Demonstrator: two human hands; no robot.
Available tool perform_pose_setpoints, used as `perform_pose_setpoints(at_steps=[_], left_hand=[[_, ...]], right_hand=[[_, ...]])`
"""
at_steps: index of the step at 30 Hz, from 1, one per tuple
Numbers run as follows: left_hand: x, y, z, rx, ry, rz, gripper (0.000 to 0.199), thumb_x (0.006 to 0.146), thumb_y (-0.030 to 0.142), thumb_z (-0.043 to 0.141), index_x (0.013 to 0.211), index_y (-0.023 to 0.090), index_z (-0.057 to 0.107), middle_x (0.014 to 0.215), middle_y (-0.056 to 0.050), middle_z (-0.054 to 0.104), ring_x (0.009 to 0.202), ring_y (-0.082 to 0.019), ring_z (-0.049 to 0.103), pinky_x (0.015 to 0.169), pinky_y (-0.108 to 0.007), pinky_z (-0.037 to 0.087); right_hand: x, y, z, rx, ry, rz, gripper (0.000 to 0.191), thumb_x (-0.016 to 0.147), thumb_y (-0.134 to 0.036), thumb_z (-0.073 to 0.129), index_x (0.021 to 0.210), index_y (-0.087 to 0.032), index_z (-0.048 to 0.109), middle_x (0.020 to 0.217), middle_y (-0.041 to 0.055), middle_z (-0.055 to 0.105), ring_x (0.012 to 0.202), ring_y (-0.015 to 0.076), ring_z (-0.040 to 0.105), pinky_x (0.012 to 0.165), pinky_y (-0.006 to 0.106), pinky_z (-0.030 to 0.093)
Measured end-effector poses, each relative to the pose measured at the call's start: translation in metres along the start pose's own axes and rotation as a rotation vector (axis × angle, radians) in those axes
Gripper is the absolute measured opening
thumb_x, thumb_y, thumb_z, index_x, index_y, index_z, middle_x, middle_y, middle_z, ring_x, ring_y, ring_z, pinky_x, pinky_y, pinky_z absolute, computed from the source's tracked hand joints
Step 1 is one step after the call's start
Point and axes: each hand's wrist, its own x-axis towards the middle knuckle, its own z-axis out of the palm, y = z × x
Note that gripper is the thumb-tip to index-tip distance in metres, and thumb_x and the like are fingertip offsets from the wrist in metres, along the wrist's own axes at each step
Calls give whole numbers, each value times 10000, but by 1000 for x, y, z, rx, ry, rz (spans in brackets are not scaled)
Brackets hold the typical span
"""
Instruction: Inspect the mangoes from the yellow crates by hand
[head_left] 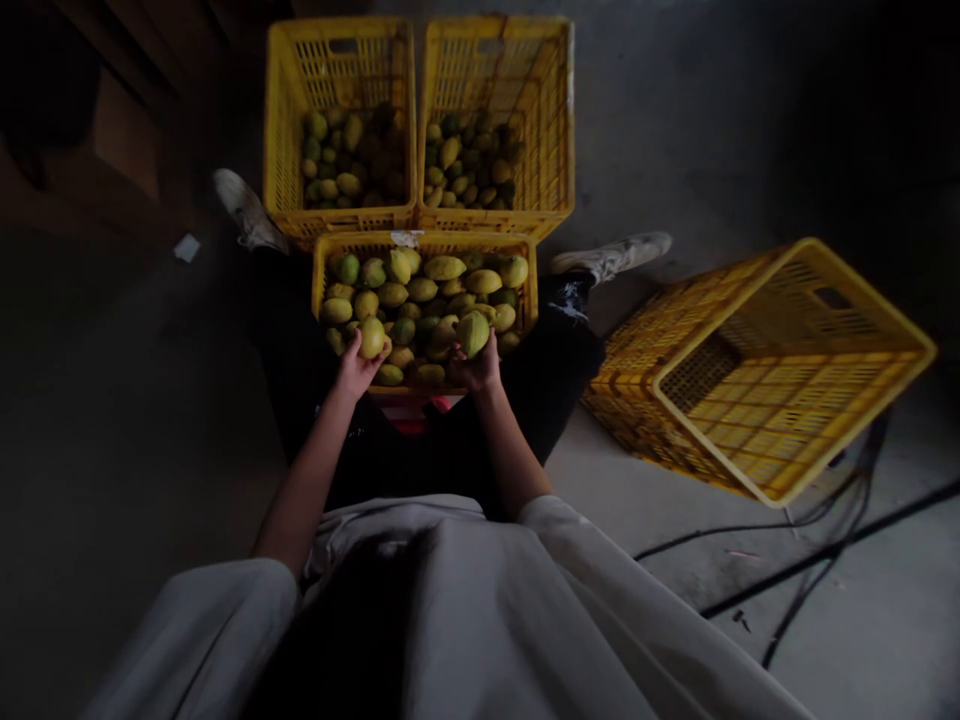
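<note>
My left hand (357, 370) holds a yellow-green fruit (371, 338) over the front left part of a yellow crate (531, 285). Fingers of my right hand (477, 370) are wrapped round a greener fruit (472, 334), above the same crate's front right part. Many green and yellow fruits (445, 267) fill this near crate, which stands between my legs. Both hands are close to the fruits below them, and some of those are hidden by the hands.
Behind stand two taller yellow crates, left (274, 120) and right (566, 120), with fruits at the bottom. An empty yellow crate (795, 370) lies tilted at the right, near black cables (787, 560). My shoes (619, 257) flank the crates. Cardboard boxes (124, 130) are at the upper left.
</note>
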Motion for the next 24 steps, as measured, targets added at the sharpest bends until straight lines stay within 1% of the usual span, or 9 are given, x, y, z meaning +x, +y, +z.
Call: perform_pose_setpoints(at_steps=[2,3,6,10,14,18,21,24], left_hand=[[1,-1,-1,4,-11,54,185,1060,303,704,1225,222,727,1101,-68,791,927,-167,775,640,-190,565],[1,-2,-2,6,-16,86,150,1061,275,697,1202,230,726,1097,-54,794,939,-156,773,654,-183,563],[3,-3,-3,10,-33,150,110,1048,239,700,1155,247,722,1107,-31,806,973,-141,771,679,-177,558],[6,-3,-6,50,-63,113,180,989,253,739,1168,243,731,1101,-47,820,966,-168,778,680,-213,549],[5,0,-10,49,-97,84,223,955,219,673,1164,228,748,1018,-60,828,957,-207,785,688,-255,560],[-1,3,-10,0,-141,99,341,942,237,610,1256,248,743,946,-36,812,878,-202,774,666,-265,569],[-6,4,-8,1,-170,64,370,954,262,603,1301,235,730,997,-62,815,878,-205,779,674,-271,580],[-10,3,-3,-3,-156,37,311,988,254,596,1264,198,728,1093,-103,823,939,-218,790,721,-282,609]], right_hand=[[-2,0,4,2,93,-84,335,1081,-569,605,1236,-297,727,809,-31,754,614,137,679,471,191,520],[-4,1,6,0,115,-114,302,1085,-546,609,1234,-313,730,847,-31,769,655,142,703,508,200,552],[-7,3,12,-20,101,-152,257,1082,-514,623,1216,-331,745,907,-33,790,704,142,720,565,211,585],[-11,4,15,2,65,-183,290,1106,-469,552,1214,-307,768,963,-12,809,753,145,725,586,217,572],[-17,2,18,70,81,-163,371,1088,-407,471,1242,-259,775,966,27,822,805,170,753,635,249,597],[-20,1,17,132,49,-116,471,1046,-477,422,1257,-239,769,886,50,808,743,198,745,633,303,637],[-16,2,14,129,49,-79,394,1037,-485,488,1180,-240,761,856,39,804,723,188,751,629,296,656],[-9,2,12,141,67,-61,274,1061,-449,549,1111,-253,734,855,12,812,778,174,786,691,280,689]])
